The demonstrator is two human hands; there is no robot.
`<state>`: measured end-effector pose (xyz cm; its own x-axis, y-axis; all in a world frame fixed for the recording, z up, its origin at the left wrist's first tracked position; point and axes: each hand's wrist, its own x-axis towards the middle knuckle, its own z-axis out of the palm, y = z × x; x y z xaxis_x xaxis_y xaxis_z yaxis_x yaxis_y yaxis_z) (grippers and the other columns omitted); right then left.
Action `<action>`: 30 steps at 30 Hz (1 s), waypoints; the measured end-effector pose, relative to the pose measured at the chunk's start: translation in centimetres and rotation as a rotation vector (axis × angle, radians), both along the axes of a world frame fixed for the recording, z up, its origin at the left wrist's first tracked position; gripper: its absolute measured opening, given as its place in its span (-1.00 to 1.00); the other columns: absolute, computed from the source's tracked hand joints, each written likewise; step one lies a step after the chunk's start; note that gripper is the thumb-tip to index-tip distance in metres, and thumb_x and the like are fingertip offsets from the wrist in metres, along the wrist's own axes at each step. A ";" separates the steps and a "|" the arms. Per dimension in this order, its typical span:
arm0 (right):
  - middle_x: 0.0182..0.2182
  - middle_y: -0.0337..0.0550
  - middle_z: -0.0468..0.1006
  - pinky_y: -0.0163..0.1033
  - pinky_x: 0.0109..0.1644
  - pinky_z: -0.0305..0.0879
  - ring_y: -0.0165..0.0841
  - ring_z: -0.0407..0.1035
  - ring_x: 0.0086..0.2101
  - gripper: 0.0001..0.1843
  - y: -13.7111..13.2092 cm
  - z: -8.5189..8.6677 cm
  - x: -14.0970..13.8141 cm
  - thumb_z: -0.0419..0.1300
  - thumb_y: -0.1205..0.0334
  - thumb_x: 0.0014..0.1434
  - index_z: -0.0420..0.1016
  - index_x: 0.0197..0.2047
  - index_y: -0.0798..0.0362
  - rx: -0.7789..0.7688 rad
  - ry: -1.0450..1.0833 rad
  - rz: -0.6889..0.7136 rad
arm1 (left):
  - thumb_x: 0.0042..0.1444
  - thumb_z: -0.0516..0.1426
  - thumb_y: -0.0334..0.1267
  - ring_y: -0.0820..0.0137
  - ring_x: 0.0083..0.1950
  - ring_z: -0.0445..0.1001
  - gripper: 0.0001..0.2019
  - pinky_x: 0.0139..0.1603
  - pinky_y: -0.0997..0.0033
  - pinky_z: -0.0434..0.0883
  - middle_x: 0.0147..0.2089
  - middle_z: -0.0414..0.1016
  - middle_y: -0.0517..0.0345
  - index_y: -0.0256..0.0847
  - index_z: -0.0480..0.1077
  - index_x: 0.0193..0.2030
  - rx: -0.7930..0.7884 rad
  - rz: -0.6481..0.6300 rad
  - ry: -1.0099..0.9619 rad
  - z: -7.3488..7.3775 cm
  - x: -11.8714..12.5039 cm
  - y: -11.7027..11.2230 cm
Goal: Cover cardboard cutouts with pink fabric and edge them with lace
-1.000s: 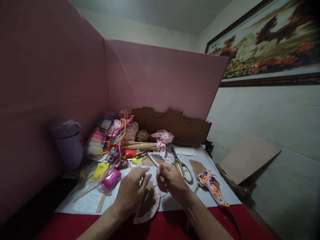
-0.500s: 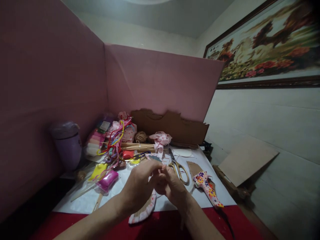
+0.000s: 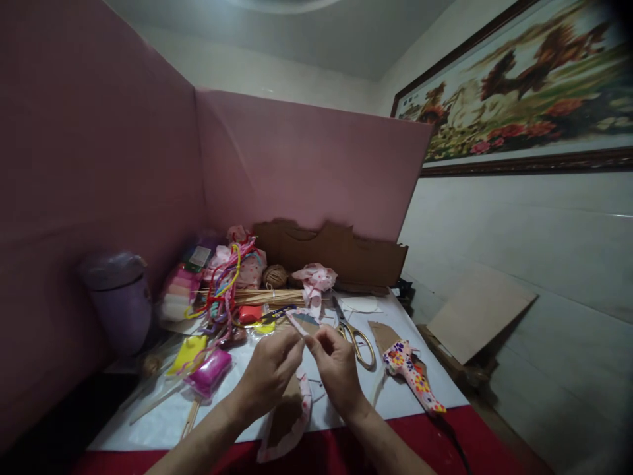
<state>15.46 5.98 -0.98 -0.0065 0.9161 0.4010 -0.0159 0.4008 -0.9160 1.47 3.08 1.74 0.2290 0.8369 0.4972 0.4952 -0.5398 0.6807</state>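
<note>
My left hand (image 3: pixel 271 369) is closed in a pinch, its fingertips at the lower end of a thin pale pink fabric strip (image 3: pixel 297 325). Close beside it, my right hand (image 3: pixel 337 369) pinches the same strip between thumb and forefinger. Exactly where each fingertip grips is hard to see. Below the hands lies a cardboard piece (image 3: pixel 287 417) whose curved edge is wrapped in pink spotted fabric, partly hidden by my left wrist. Scissors with gold handles (image 3: pixel 363 349) rest just beyond my right hand. Further right is a flower-patterned glue gun (image 3: pixel 415 379).
At left stand a purple lidded bin (image 3: pixel 121 303), colourful pipe cleaners (image 3: pixel 230 277) and yellow and magenta clay packs (image 3: pixel 210 373). Behind are wooden sticks (image 3: pixel 270 297), a twine ball (image 3: pixel 275 276), crumpled pink fabric (image 3: pixel 316 277) and torn cardboard (image 3: pixel 346 257) against the pink partition.
My hands, earlier pressed together, have drawn apart, and the fabric strip now shows between them. More of the fabric-edged cardboard is visible below. The view has shifted slightly.
</note>
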 end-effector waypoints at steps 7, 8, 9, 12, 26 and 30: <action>-0.70 -0.41 0.22 -0.45 -0.73 -0.23 -0.61 -0.04 -0.75 -0.59 -0.3 0.6 0.1 0.25 -0.11 -0.02 0.33 -0.43 0.09 -0.543 0.358 0.646 | 0.22 -0.09 -0.16 0.48 -0.54 0.23 -0.62 -0.45 0.48 0.20 -0.60 0.25 0.24 -0.19 0.27 -0.58 -0.059 0.063 -0.230 -1.2 -0.3 -0.2; -0.70 -0.41 0.23 -0.46 -0.72 -0.23 -0.61 -0.02 -0.74 -0.60 -0.5 0.7 0.1 0.26 -0.10 -0.01 0.33 -0.42 0.09 -0.574 0.373 0.688 | 0.20 -0.04 -0.17 0.46 -0.51 0.28 -0.67 -0.41 0.48 0.24 -0.56 0.33 0.21 -0.20 0.35 -0.52 -0.041 0.067 -0.242 -1.4 -0.3 -0.2; -0.69 -0.40 0.23 -0.47 -0.71 -0.22 -0.61 0.00 -0.73 -0.61 -0.6 0.8 0.1 0.26 -0.09 0.00 0.33 -0.42 0.09 -0.599 0.377 0.714 | 0.18 0.00 -0.19 0.43 -0.45 0.34 -0.74 -0.37 0.47 0.27 -0.50 0.41 0.17 -0.20 0.42 -0.44 -0.019 0.065 -0.257 -1.4 -0.3 -0.2; -0.67 -0.40 0.23 -0.47 -0.70 -0.20 -0.61 0.04 -0.71 -0.62 -0.9 1.0 0.3 0.25 -0.08 0.03 0.33 -0.41 0.10 -0.642 0.370 0.756 | 0.10 0.09 -0.27 0.36 -0.29 0.45 -0.85 -0.23 0.42 0.34 -0.32 0.55 0.09 -0.18 0.49 -0.32 0.028 0.049 -0.292 -1.6 -0.5 0.0; -0.75 -0.41 0.22 -0.49 -0.72 -0.27 -0.63 -0.05 -0.77 -0.56 -0.4 0.8 0.4 0.22 -0.09 0.02 0.21 -0.57 0.09 -0.684 0.368 0.608 | -0.11 0.18 -0.32 0.47 -0.55 0.32 -0.91 -0.54 0.50 0.26 -0.54 0.45 0.17 -0.26 0.50 -0.44 -0.298 0.146 -0.434 -2.4 -1.5 2.0; -0.77 -0.40 0.23 -0.50 -0.74 -0.33 -0.65 -0.09 -0.79 -0.52 -0.3 0.2 0.5 0.18 -0.12 0.05 0.16 -0.60 0.08 -0.768 0.310 0.706 | 0.00 0.14 -0.29 0.41 -0.43 0.39 -0.87 -0.37 0.46 0.32 -0.47 0.51 0.13 -0.23 0.52 -0.44 -0.228 0.042 -0.335 -2.2 -0.5 1.2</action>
